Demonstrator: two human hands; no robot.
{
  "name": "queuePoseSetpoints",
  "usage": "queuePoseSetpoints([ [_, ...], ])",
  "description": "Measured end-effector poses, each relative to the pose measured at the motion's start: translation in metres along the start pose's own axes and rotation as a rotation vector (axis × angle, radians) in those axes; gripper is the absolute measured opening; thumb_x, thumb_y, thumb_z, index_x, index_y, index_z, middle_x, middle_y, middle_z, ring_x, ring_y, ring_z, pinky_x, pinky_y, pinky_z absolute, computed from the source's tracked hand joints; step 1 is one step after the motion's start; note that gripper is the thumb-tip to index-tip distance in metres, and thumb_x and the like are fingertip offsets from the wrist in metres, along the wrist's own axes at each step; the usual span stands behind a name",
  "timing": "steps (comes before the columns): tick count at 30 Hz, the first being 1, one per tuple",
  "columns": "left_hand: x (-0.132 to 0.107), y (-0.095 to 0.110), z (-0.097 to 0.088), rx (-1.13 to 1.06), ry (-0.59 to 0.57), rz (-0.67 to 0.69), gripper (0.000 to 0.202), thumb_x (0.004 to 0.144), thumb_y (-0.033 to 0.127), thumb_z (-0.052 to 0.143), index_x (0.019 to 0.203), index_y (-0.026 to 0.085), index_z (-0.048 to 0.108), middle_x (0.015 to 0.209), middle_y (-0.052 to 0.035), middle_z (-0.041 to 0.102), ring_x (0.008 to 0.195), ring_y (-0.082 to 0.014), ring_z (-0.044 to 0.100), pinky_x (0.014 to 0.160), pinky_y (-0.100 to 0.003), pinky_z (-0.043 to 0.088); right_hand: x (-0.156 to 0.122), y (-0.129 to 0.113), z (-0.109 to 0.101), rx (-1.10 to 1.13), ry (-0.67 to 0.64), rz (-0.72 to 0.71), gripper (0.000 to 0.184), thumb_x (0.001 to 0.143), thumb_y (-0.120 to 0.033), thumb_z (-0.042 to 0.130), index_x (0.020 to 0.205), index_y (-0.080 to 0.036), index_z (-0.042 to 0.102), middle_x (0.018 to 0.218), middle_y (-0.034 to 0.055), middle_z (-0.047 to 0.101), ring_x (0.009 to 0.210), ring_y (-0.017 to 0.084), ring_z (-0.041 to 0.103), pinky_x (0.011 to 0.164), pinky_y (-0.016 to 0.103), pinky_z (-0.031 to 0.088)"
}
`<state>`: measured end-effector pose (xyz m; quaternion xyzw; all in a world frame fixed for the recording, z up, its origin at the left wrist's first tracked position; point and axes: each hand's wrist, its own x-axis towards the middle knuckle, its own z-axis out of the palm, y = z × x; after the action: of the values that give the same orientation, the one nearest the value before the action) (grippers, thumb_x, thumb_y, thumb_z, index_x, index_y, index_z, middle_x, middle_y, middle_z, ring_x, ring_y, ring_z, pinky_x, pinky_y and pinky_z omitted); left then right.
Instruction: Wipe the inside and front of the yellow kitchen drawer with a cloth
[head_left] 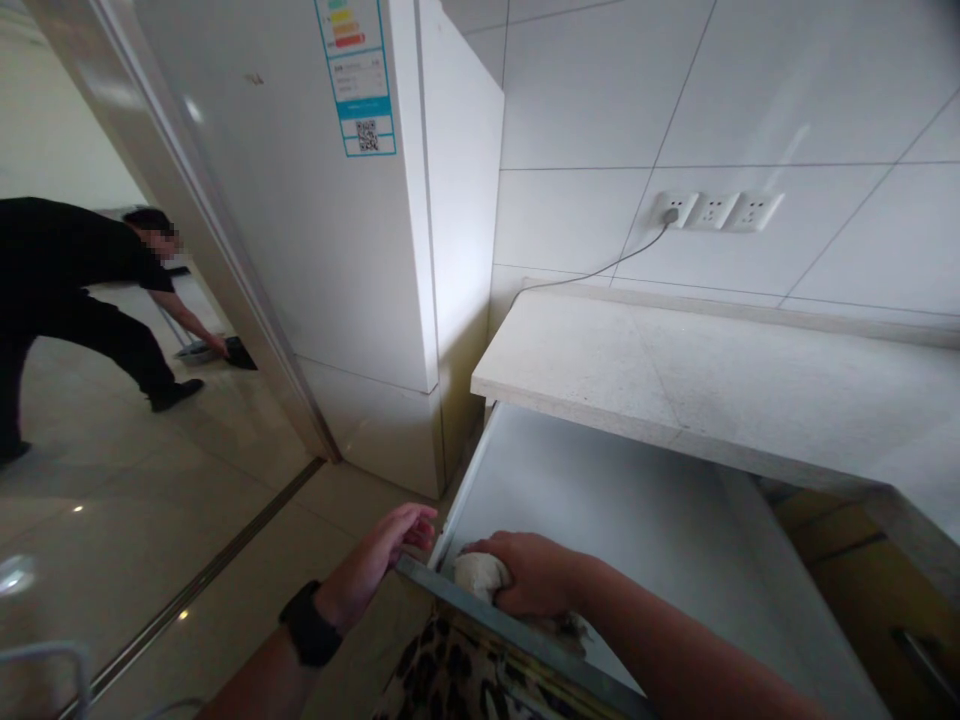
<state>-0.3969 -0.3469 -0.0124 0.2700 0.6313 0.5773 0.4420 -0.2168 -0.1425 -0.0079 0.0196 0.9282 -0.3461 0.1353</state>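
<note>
An open white drawer (600,490) juts out from beneath the countertop, its front panel edge (510,625) toward me. Inside its front left corner, my right hand (541,575) is closed on a bunched, off-white cloth (480,573); part of the cloth also shows below the hand, looking soiled. The cloth lies against the drawer's inner front side. At the outer left corner of the drawer front is my left hand (401,537), fingers loosely curved and apart, with nothing seen in them. Whether it touches the corner I cannot tell.
A pale stone countertop (585,350) overhangs the drawer. Left of it stands a tall white refrigerator (300,250). A cord runs to the wall sockets (720,211). Beyond the door frame, a person (82,270) in black bends toward the floor with a dark dustpan-like object (241,353).
</note>
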Motion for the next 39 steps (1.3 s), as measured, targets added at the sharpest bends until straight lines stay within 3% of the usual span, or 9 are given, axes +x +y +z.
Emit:
queuePoseSetpoints([
  [5,-0.008,-0.009,0.018,0.066,0.052,0.119,0.030,0.089,0.046,0.056,0.094,0.019,0.066,0.079,-0.0014,0.060,0.078,-0.0178,0.055,0.074,-0.029,0.042,0.014,0.021,-0.010,-0.421,0.046,-0.038,0.086,0.065,-0.040,0.076,0.144,-0.046,0.045,0.130,0.0085,0.055,0.105,0.033,0.059,0.087,0.044,0.045],
  [7,-0.009,-0.016,0.026,0.059,0.138,0.143,0.027,0.088,0.044,0.055,0.081,0.019,0.062,0.073,0.0003,0.055,0.074,-0.0167,0.052,0.071,-0.028,0.040,0.021,0.040,-0.024,-0.490,0.136,0.087,0.084,0.069,-0.036,0.075,0.146,-0.046,0.043,0.134,0.0101,0.052,0.110,0.034,0.056,0.089,0.046,0.043],
  [11,-0.011,-0.023,0.034,0.042,0.224,0.168,0.028,0.090,0.043,0.052,0.075,0.020,0.057,0.071,0.0007,0.053,0.072,-0.0169,0.050,0.070,-0.028,0.038,0.024,0.075,-0.053,-0.492,0.378,0.521,0.075,0.081,-0.030,0.062,0.151,-0.038,0.037,0.136,0.0161,0.049,0.113,0.036,0.054,0.086,0.047,0.044],
  [13,-0.013,-0.023,0.035,0.052,0.227,0.183,0.028,0.090,0.043,0.051,0.075,0.020,0.056,0.071,0.0005,0.053,0.072,-0.0173,0.050,0.070,-0.028,0.038,0.024,0.080,-0.055,-0.479,0.398,0.586,0.075,0.082,-0.031,0.061,0.152,-0.038,0.035,0.136,0.0166,0.049,0.111,0.036,0.055,0.084,0.046,0.044],
  [19,-0.014,-0.023,0.038,0.048,0.278,0.220,0.028,0.091,0.043,0.050,0.075,0.021,0.056,0.069,0.0007,0.051,0.070,-0.0176,0.049,0.067,-0.028,0.038,0.018,0.057,-0.020,-0.528,0.199,0.131,0.089,0.066,-0.040,0.079,0.146,-0.049,0.041,0.150,0.0101,0.038,0.117,0.038,0.050,0.092,0.051,0.042],
  [22,-0.013,-0.023,0.040,0.038,0.303,0.234,0.027,0.089,0.043,0.052,0.074,0.021,0.057,0.068,0.0006,0.051,0.069,-0.0175,0.049,0.066,-0.027,0.038,0.016,0.054,-0.021,-0.458,0.166,0.054,0.088,0.065,-0.036,0.079,0.145,-0.048,0.043,0.149,0.0077,0.041,0.117,0.035,0.052,0.095,0.049,0.041],
  [29,-0.010,-0.027,0.042,0.050,0.355,0.267,0.028,0.087,0.043,0.051,0.072,0.021,0.058,0.066,-0.0003,0.052,0.067,-0.0182,0.050,0.065,-0.028,0.039,0.049,0.052,-0.051,-0.198,0.651,0.276,0.081,0.077,-0.024,0.064,0.152,-0.037,0.036,0.146,0.0075,0.042,0.127,0.027,0.047,0.104,0.039,0.039],
  [34,-0.009,-0.034,0.041,0.027,0.355,0.260,0.027,0.088,0.042,0.051,0.073,0.021,0.057,0.066,0.0005,0.051,0.067,-0.0175,0.049,0.064,-0.028,0.038,0.072,0.019,-0.045,-0.288,0.453,0.099,0.086,0.069,-0.033,0.076,0.148,-0.041,0.042,0.153,0.0068,0.036,0.126,0.032,0.046,0.103,0.044,0.039],
  [39,-0.010,-0.032,0.045,-0.009,0.395,0.262,0.027,0.087,0.043,0.053,0.072,0.021,0.056,0.066,0.0006,0.051,0.067,-0.0174,0.049,0.064,-0.028,0.038,0.063,-0.008,-0.030,-0.429,0.235,-0.080,0.087,0.069,-0.045,0.077,0.147,-0.047,0.040,0.159,0.0059,0.030,0.120,0.035,0.049,0.095,0.048,0.044],
])
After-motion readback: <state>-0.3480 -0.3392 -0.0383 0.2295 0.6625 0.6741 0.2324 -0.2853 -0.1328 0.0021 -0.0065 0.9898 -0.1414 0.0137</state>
